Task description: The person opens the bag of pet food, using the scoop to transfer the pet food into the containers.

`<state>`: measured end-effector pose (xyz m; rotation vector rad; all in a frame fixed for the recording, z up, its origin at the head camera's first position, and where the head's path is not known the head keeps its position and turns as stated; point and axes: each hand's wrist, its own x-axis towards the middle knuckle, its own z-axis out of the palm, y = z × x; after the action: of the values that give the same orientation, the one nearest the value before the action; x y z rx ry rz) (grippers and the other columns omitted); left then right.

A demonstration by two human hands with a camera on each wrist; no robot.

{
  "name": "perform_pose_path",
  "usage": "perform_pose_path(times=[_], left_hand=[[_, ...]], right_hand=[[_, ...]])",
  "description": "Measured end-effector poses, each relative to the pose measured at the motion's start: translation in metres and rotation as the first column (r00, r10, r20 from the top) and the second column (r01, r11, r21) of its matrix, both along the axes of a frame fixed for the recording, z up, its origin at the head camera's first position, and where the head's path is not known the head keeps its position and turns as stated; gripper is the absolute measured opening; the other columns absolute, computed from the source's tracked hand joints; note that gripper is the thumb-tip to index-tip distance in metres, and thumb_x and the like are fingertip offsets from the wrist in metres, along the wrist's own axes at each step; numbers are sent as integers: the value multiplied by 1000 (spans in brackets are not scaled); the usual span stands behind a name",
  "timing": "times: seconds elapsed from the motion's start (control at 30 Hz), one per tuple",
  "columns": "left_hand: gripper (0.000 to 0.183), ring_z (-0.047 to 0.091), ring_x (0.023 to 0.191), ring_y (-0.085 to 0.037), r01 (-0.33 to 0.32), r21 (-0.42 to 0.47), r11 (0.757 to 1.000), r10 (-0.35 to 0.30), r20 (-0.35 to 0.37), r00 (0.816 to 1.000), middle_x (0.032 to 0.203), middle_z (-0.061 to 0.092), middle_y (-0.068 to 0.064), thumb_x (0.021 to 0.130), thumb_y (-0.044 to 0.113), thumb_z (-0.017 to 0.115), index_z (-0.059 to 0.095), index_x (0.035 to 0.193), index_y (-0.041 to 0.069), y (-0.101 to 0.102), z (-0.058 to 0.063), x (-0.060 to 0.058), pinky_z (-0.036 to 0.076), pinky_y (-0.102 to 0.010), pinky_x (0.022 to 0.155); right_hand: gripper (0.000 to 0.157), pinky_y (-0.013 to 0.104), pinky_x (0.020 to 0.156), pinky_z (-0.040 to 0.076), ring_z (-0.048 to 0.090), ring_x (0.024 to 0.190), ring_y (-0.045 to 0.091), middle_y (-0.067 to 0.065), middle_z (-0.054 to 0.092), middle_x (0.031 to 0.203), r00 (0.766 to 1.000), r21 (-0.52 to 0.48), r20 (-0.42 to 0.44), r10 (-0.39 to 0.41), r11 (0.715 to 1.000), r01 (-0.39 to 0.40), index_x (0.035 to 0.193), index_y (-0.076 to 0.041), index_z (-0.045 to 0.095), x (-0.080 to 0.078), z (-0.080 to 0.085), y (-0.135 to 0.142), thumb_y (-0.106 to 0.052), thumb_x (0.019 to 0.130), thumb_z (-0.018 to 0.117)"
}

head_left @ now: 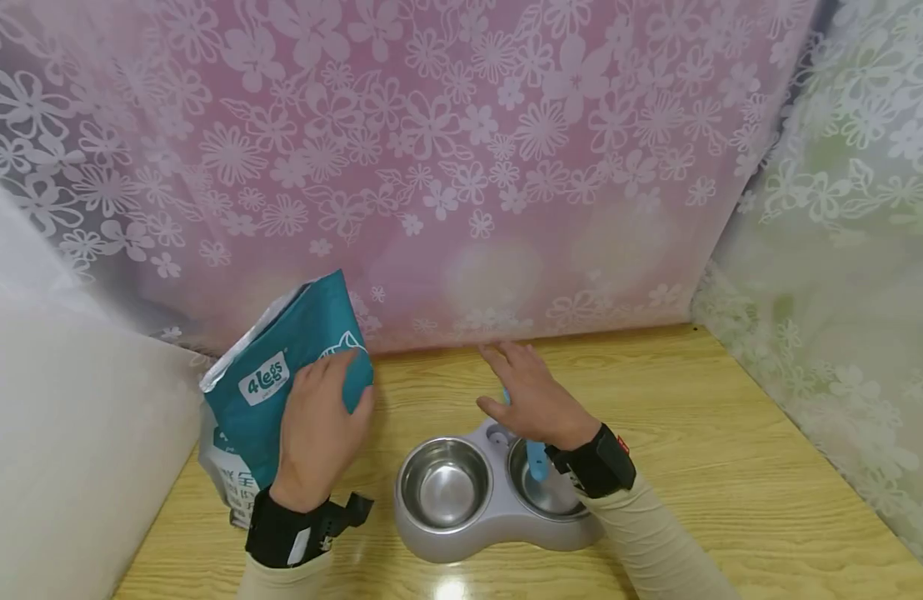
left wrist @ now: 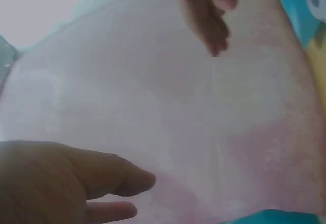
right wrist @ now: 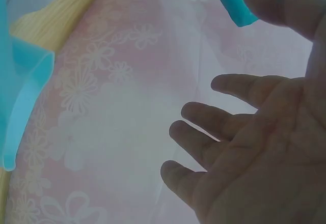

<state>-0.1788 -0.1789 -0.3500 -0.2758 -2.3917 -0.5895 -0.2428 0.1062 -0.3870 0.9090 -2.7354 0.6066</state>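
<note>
My left hand (head_left: 322, 429) is in front of a teal pet food bag (head_left: 255, 421) marked "4Legs", its fingers extended; whether it touches the bag I cannot tell. The bag stands at the left, its top edge gaping. My right hand (head_left: 540, 396) hovers over the right side of a grey double pet bowl (head_left: 461, 546), palm bare and fingers spread in the right wrist view. Partly hidden beneath that hand is a light blue scoop (head_left: 536, 461), at the right steel bowl. A larger part of the scoop (right wrist: 30, 76) appears in the right wrist view. The left steel bowl (head_left: 444, 492) holds nothing visible.
Everything stands on a wood-grain table (head_left: 731, 467). A pink floral curtain (head_left: 461, 208) hangs along the back edge, a pale green floral one (head_left: 866, 292) on the right. A white surface (head_left: 79, 417) borders the left.
</note>
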Motion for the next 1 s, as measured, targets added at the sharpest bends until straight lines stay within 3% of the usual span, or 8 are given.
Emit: perform_pose_path(times=[0.1,0.2,0.37,0.43,0.5,0.63,0.87,1.0], left_hand=[[48,49,114,-35,-9,58,998,15,-104,994,124,58,-14,86,21,69,58,130,6,1,16,15,34,-47,98],[48,49,109,-33,16,127,992,17,-261,965,119,62,-12,83,16,70,59,129,6,3,32,28,34,-45,95],[42,45,112,-36,63,252,966,87,-541,836,113,61,-18,78,9,68,61,118,-1,9,60,50,27,-46,98],[44,42,119,-35,29,290,956,155,-588,794,117,58,-19,76,12,67,59,117,-3,9,68,54,20,-46,103],[48,37,125,-31,-24,324,946,223,-594,773,123,54,-18,76,15,67,56,120,-2,3,72,55,15,-44,106],[54,36,125,-24,-109,369,923,308,-542,782,129,49,-15,77,15,69,52,126,0,-18,68,50,17,-38,104],[70,44,117,-22,-147,505,850,324,-284,903,127,49,-16,82,11,71,38,143,8,-38,63,47,31,-28,99],[75,50,108,-21,-169,546,821,311,-179,934,121,54,-9,84,17,72,31,148,17,-52,51,36,35,-26,95]], right_hand=[[72,44,113,4,18,143,26,11,24,154,1000,-11,-9,2,1000,-2,153,-13,25,-1,2,2,-41,95,57],[72,43,113,4,17,143,26,11,23,154,1000,-20,4,8,1000,-8,153,-13,23,-1,3,3,-41,95,56],[72,43,113,5,17,143,28,11,21,155,999,-31,30,20,999,-19,154,-13,22,1,4,2,-41,96,56],[72,43,113,6,17,143,28,11,21,155,999,-36,27,24,999,-23,154,-14,22,2,4,2,-41,95,56],[72,44,112,8,18,142,28,11,22,154,999,-42,17,27,999,-26,153,-14,23,1,4,1,-40,95,56],[72,45,112,9,20,141,29,10,24,154,999,-50,-8,35,998,-35,153,-15,24,2,3,0,-40,95,57],[71,44,112,7,23,141,28,11,27,152,998,-37,-44,47,998,-48,152,-11,27,1,2,0,-39,95,57],[71,44,112,7,23,140,28,12,27,152,998,-40,-49,48,998,-50,151,-8,28,0,1,-1,-39,94,58]])
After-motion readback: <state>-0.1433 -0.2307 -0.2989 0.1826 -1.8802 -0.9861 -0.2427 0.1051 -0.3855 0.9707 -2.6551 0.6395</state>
